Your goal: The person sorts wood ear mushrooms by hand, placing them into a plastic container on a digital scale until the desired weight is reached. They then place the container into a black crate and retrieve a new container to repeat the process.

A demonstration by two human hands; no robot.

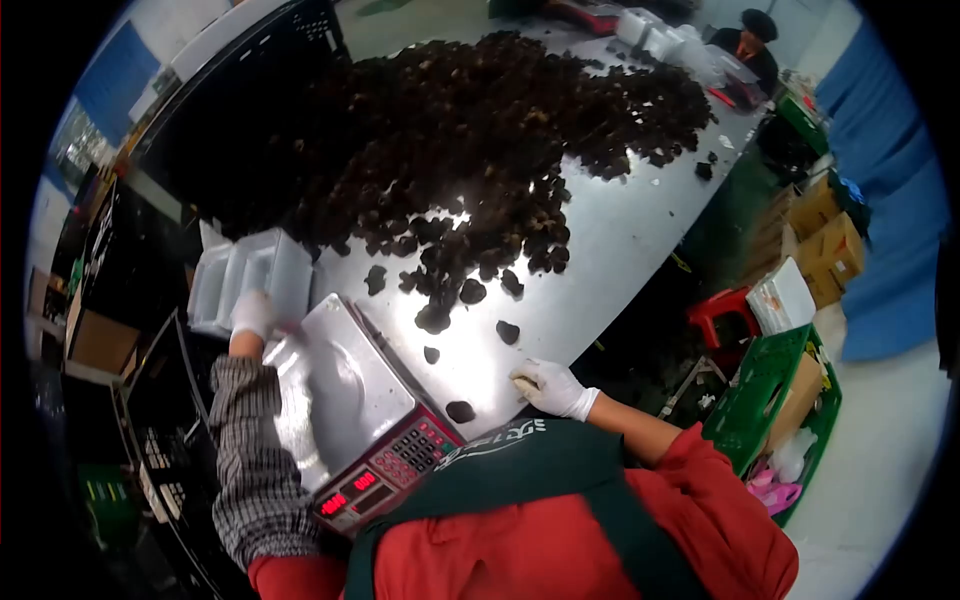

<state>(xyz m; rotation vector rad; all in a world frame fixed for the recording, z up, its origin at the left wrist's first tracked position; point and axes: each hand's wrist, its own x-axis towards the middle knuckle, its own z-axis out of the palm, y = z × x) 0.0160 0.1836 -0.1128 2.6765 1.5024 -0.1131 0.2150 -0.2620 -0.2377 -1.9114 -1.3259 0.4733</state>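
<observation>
My left hand (252,315), in a white glove, is closed at the near edge of the white plastic trays (275,265); its fingertips are blurred. Left of the middle stands a red-framed weighing scale (345,385) with a bare metal pan and lit red digits. My right hand (550,388), also gloved, is curled shut just above the table's near edge; whatever it may hold is hidden. Close to it lie a few loose dark pieces that look like mushrooms (508,332). A big heap of the same dark pieces (450,130) covers much of the metal table (625,235).
A black crate (250,100) stands behind the trays at the left. Another person (750,50) is at the table's far right end, near clear plastic packaging (690,55). On the right floor are a red stool (722,318), a green crate (770,415) and cardboard boxes (830,255).
</observation>
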